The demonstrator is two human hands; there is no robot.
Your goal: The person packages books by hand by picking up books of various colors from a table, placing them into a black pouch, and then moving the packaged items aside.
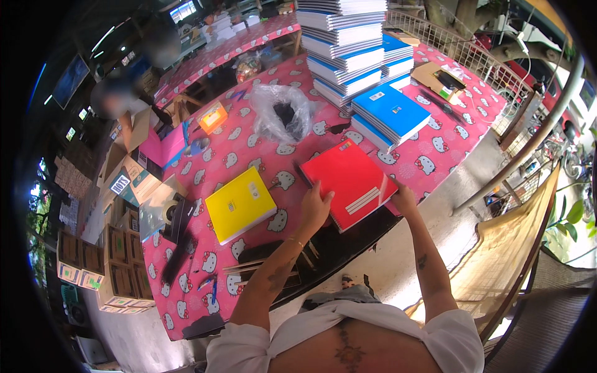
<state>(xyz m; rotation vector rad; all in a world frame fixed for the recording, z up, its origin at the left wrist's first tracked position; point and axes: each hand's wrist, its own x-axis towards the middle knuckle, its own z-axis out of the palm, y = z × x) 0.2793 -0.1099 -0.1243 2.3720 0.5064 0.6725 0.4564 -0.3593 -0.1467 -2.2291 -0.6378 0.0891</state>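
A red notebook (pixel 349 177) with pale strips near its lower right corner lies at the table's near edge, slightly turned. My left hand (pixel 317 208) grips its left side, the thumb on the cover and the other fingers mostly hidden. At the right corner, my right hand (pixel 403 198) is closed on the notebook's edge. To the left of it a yellow notebook (pixel 240 204) lies flat on the patterned pink tablecloth (pixel 208 261). Beyond the red one sits a short pile of blue notebooks (pixel 392 115).
A tall stack of notebooks (pixel 345 56) rises at the back. Clear plastic wrap (pixel 273 115) and an orange box (pixel 212 117) lie mid-table. At left are a tape dispenser (pixel 177 214), pens (pixel 214 289) and an open carton (pixel 134 168). Cardboard boxes (pixel 124 273) stand beyond the left edge.
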